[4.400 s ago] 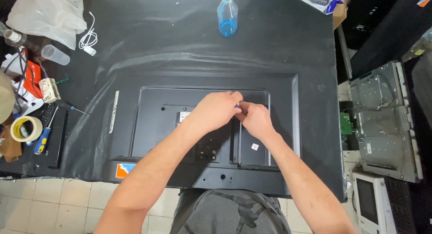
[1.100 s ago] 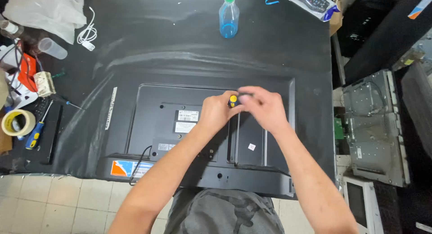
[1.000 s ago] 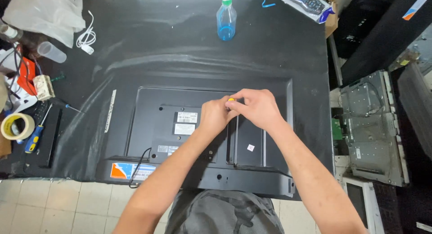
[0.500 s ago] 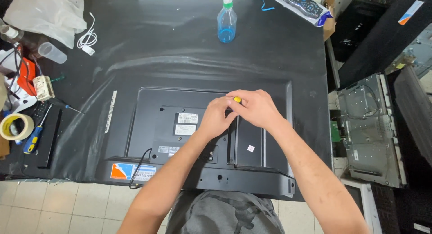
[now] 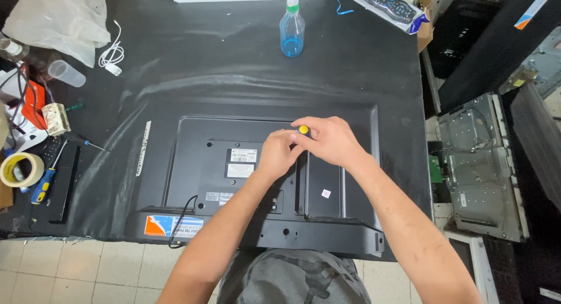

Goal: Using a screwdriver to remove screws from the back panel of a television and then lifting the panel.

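A black flat-screen television (image 5: 204,181) lies face down on the black table, its back cover up. Over the upper middle of that cover my right hand (image 5: 330,141) grips a screwdriver with a yellow-capped handle (image 5: 303,129), held upright. My left hand (image 5: 279,154) sits just left of it, fingers pinched around the tool's lower shaft near the cover. The tip is hidden by my fingers.
A blue spray bottle (image 5: 291,30) stands at the table's far edge, a remote control (image 5: 390,2) beyond it. At left lie a tape roll (image 5: 21,169), a blue-handled screwdriver (image 5: 45,178), a plastic cup (image 5: 66,73), a white cable (image 5: 111,54) and a plastic bag (image 5: 58,19). Metal panels (image 5: 479,164) lie right.
Both hands have stayed over the upper middle of the back cover. The yellow-capped screwdriver came into view between them about a second ago and stays there; only small shifts since.
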